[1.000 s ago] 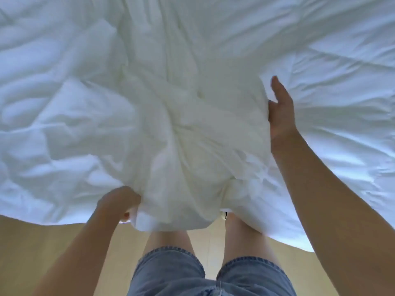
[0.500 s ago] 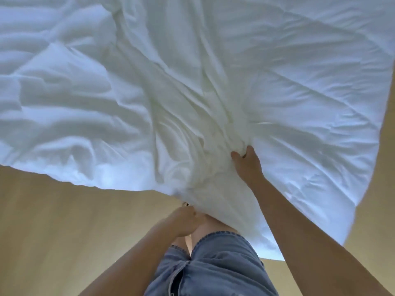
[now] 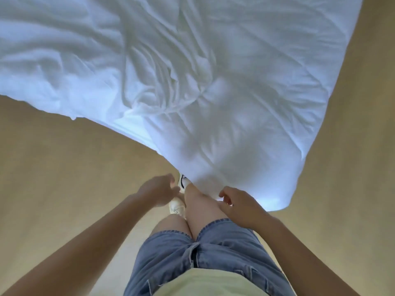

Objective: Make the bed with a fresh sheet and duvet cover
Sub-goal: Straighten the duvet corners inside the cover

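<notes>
White bedding: a crumpled white duvet point(image 3: 213, 71) fills the upper part of the view, its surface full of creases and soft folds, with the deepest bunching near the middle.
Duvet edges: the near edge runs slantwise from the left side down toward the person's legs; the right edge runs from the top right down to a rounded corner at lower right, which hangs over the floor.
Near corner: the lowest part of the fabric drapes down to the person's right knee and hides most of the foot below it.
Floor: tan wood-toned floor point(image 3: 64, 167) shows on the left, on the right and below the duvet.
Left hand: the left hand point(image 3: 158, 190) hangs over the floor just beside the duvet's low edge, fingers spread loosely and curled a little, holding nothing, apart from the fabric.
Right hand: the right hand point(image 3: 239, 205) sits just at the hanging hem of the duvet, above the right thigh, fingers bent and parted; whether the fingertips touch the cloth I cannot tell, but no fabric is pinched in them.
Legs: bare knees below blue denim shorts point(image 3: 203, 253), with a pale yellow shirt hem at the bottom edge.
Shoes: a white sneaker point(image 3: 176, 207) shows between the left hand and the knee, a second one just above it, half hidden.
Focus: the picture is somewhat blurred.
</notes>
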Demonstrator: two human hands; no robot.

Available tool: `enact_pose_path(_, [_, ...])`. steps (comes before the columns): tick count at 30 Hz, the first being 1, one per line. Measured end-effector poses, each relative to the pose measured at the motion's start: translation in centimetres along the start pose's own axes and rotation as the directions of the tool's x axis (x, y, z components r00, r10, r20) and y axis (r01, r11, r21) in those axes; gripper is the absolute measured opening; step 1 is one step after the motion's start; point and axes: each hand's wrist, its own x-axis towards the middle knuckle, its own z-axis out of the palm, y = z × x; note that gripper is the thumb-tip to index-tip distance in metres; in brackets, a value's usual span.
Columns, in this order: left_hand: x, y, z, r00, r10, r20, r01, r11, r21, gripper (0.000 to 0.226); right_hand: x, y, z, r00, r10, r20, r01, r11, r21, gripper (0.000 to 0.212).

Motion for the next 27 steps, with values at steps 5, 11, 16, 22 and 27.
enact_pose_path(5, [-5.8, 6.3, 11.6, 0.962, 0.113, 0.250, -0.137, 0.987, 0.081, 0.040, -6.1, 6.9, 2.6, 1.000, 0.011, 0.028, -0.010, 1.000, -0.030, 0.020])
enact_pose_path(11, [-6.5, 12.8, 16.7, 0.961, 0.126, 0.246, -0.186, 0.953, 0.238, 0.034, -9.8, 18.2, 0.9, 0.996, 0.084, 0.030, -0.085, 0.995, 0.048, 0.027])
enact_pose_path(16, [-3.2, 24.1, 17.6, 0.963, 0.086, 0.256, -0.204, 0.855, 0.478, 0.043, -12.7, 30.5, -4.6, 0.992, 0.124, -0.008, -0.122, 0.986, 0.114, 0.024])
enact_pose_path(22, [-0.2, 43.7, 17.5, 0.959, 0.230, 0.165, -0.271, 0.913, 0.303, 0.037, -15.9, 42.4, -11.6, 0.973, 0.224, -0.050, -0.211, 0.958, 0.195, 0.016])
enact_pose_path(27, [3.8, 52.7, 14.8, 0.937, 0.308, 0.168, -0.340, 0.914, 0.222, 0.029, -15.4, 47.2, -18.7, 0.960, 0.246, -0.132, -0.185, 0.916, 0.356, 0.011])
